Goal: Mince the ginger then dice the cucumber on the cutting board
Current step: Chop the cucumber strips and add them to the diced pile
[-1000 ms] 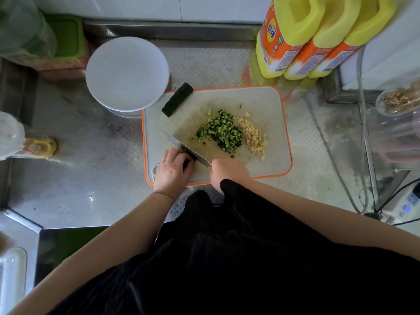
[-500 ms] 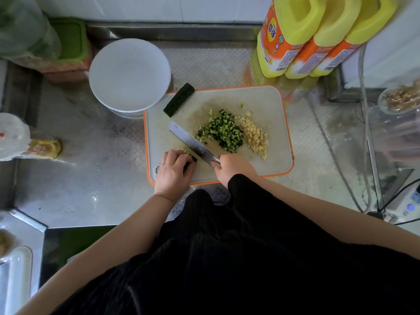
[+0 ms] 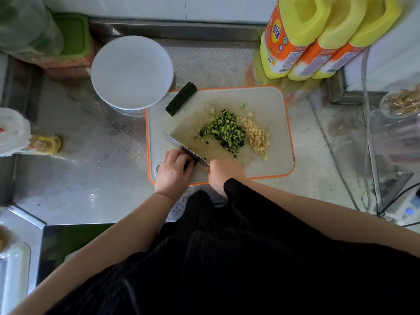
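The right hand [image 3: 223, 172] is closed around the handle of a knife [image 3: 181, 147], the handle itself hidden inside the fist. The blade runs away from that grip on a slant, its long axis going up and to the left across the near left part of the cutting board [image 3: 268, 103], with the tip at the far end from the hand. Right beside the blade, on its near-left side, the left hand [image 3: 173, 169] has its fingers curled down over a small dark piece of cucumber [image 3: 188, 163], pinning it to the board; only a sliver of dark green skin shows under the fingertips, touching the blade. Beyond the knife hand, up and slightly to the right, lies a heap of diced cucumber [image 3: 223, 133], small cubes of dark skin and pale green flesh, a few strays scattered around it. Just right of that heap, touching its edge, sits a band of minced ginger [image 3: 256, 138], pale yellow and chunky, stretched along a line that slants down to the right. Well past the blade's tip, a long uncut strip of cucumber [image 3: 181, 98] lies skin up on the board's far left corner, its far end overhanging the edge and pointing up to the right, near a white plate [image 3: 131, 71].
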The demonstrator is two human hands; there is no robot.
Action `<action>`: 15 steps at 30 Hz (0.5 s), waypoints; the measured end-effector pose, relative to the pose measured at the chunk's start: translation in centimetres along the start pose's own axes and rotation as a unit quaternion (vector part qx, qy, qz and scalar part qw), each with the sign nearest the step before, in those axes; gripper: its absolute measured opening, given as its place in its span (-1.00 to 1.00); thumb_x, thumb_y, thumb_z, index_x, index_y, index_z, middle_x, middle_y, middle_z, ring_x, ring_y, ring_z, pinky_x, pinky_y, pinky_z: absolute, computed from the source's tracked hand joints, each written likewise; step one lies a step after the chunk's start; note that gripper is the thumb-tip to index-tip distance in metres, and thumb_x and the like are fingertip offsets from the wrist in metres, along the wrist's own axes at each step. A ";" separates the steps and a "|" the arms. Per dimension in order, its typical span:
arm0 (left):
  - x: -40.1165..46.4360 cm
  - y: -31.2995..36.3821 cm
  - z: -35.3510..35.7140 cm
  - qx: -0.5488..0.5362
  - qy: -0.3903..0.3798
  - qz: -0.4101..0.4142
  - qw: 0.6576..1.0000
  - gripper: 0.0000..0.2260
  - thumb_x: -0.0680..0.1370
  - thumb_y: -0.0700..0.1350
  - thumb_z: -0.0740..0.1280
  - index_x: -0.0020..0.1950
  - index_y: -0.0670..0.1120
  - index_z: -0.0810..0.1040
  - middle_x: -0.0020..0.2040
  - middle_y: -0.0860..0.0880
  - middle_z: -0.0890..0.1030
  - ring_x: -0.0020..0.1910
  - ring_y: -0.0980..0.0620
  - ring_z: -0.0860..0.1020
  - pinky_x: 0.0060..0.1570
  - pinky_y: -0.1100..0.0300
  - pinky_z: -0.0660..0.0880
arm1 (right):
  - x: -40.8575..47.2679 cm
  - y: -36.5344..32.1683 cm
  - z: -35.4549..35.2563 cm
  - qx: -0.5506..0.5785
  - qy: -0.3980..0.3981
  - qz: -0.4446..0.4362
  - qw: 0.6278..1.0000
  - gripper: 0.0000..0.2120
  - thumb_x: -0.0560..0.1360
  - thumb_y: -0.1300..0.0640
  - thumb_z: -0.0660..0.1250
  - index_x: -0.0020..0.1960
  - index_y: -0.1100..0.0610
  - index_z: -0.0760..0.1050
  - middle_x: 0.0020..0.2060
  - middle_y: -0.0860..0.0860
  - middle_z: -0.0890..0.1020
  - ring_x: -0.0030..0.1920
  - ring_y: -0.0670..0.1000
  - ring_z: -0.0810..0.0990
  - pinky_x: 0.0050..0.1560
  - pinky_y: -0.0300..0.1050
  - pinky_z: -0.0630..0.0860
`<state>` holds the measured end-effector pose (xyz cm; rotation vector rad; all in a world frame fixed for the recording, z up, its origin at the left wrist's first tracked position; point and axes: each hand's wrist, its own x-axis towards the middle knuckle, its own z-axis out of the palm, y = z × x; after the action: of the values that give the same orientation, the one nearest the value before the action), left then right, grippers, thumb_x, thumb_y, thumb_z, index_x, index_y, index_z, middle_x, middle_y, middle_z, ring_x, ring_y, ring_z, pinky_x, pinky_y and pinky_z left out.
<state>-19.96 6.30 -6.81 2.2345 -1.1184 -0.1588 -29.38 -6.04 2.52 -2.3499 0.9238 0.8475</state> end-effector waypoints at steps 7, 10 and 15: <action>-0.1 -0.3 0.1 0.007 0.002 0.012 1.000 -0.81 0.54 -0.07 0.28 -0.10 -0.16 0.60 -0.05 -0.10 0.54 -0.03 -0.07 0.45 -0.27 0.05 0.52 | 1.2 1.6 -0.6 0.122 0.011 0.047 0.991 -0.75 0.60 -0.02 0.16 -0.04 0.15 0.46 -0.30 0.02 0.45 -0.16 0.11 0.51 -0.20 -0.12 0.32; -0.2 -0.1 -0.4 -0.004 0.012 0.012 1.000 -0.81 0.54 -0.07 0.28 -0.09 -0.17 0.60 -0.05 -0.12 0.54 -0.02 -0.10 0.45 -0.23 0.05 0.52 | 0.8 1.8 -0.8 0.117 0.015 0.050 0.992 -0.71 0.63 -0.04 0.11 -0.05 0.17 0.43 -0.31 0.03 0.42 -0.19 0.10 0.45 -0.19 -0.11 0.32; -0.3 -0.4 -0.5 0.007 -0.007 0.026 1.000 -0.80 0.54 -0.09 0.26 -0.09 -0.20 0.59 -0.06 -0.13 0.55 -0.05 -0.14 0.46 -0.20 -0.02 0.52 | -0.7 1.1 -1.2 0.054 0.020 -0.002 0.998 -0.72 0.65 -0.04 0.06 -0.05 0.14 0.37 -0.24 0.05 0.44 -0.18 0.10 0.45 -0.18 -0.07 0.37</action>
<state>-19.73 6.97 -6.68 2.2173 -1.1869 -0.1447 -30.17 -7.25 3.64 -2.2823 0.9555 0.7319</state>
